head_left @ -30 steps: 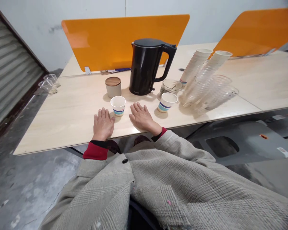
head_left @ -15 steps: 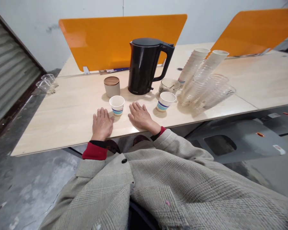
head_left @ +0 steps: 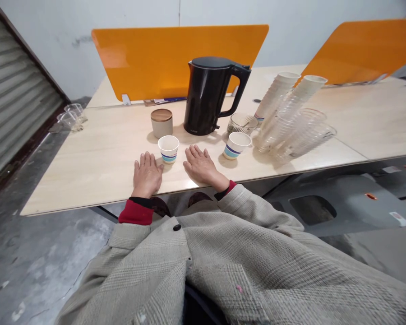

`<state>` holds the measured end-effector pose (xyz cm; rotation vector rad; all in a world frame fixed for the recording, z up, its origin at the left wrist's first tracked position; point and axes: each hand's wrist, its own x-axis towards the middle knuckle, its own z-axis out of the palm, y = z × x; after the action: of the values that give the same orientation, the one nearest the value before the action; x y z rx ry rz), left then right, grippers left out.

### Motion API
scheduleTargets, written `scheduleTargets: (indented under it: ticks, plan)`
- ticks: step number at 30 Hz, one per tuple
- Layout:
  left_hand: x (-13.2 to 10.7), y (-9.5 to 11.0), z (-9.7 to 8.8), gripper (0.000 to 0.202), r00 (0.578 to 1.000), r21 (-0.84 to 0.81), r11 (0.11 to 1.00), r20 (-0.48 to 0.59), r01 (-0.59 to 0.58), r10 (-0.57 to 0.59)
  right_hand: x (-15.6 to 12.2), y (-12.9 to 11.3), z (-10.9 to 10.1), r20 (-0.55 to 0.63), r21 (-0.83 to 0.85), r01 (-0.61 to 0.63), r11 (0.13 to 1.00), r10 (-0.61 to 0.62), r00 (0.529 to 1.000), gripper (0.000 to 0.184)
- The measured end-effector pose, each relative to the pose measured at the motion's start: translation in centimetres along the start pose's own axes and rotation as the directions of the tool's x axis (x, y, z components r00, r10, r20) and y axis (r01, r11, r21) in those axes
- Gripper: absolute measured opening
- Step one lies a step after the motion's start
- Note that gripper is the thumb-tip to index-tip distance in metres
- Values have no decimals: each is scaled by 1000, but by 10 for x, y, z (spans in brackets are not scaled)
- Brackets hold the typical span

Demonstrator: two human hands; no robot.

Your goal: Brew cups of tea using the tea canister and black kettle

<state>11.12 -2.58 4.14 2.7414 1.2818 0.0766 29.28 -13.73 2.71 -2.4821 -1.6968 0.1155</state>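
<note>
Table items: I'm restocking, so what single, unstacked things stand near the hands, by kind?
Striped paper cups: 2
Black kettle: 1
Lidded canister: 1
Glass bowl: 1
Total: 5

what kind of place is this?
Probably an office or shared workspace: long desks split by orange divider screens, with a drinks setup of black kettle and stacked cups. A roller shutter hints at a converted unit.

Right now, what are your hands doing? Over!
Left hand and right hand flat on pale wooden table, empty. Small striped white paper cup stands between them, untouched. Nothing blocking.
</note>
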Motion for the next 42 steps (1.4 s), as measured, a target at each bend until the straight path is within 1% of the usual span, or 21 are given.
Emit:
scheduleTargets:
  ticks: [8,15,24,28,32,33,35,38,40,41,42]
  plan:
    - [2,-3,4,72,1000,-25,1000,-22,-13,12,1,1,1,-8,-2,5,1000,-5,1000,68]
    - [1,-3,2,72,1000,-6,1000,-6,-6,5,1,0,1,5,-26,0,1000,0,1000,68]
    - [4,-6,8,71,999,-7,1000,-39,-17,17,-1,-4,-4,30,-18,-14,1000,14,999,68]
    - [2,-6,9,70,998,-10,1000,-60,-18,17,-2,1,-6,-19,85,3,996,-1,1000,70]
    - [-5,-5,5,66,992,-24,1000,-121,-21,18,5,2,-8,-97,299,18,954,12,995,84]
    - [-8,-7,4,66,989,-26,1000,-144,-16,12,8,0,-9,-122,354,26,935,18,992,86]
    - [-13,-17,1,66,983,-29,1000,-183,12,-17,15,-7,-10,-177,450,81,889,0,984,89]
    - [-23,-42,-4,65,972,-23,995,-212,97,-100,27,-21,-7,-240,599,187,778,-48,970,84]
    - [-31,-62,-6,64,959,-18,986,-231,166,-165,35,-29,0,-247,690,194,697,-25,969,78]
    - [-34,-72,-6,63,951,-17,980,-241,197,-195,39,-32,5,-244,720,176,672,7,970,75]
    - [-38,-80,-5,63,942,-19,974,-251,224,-222,42,-34,10,-247,728,160,666,37,968,71]
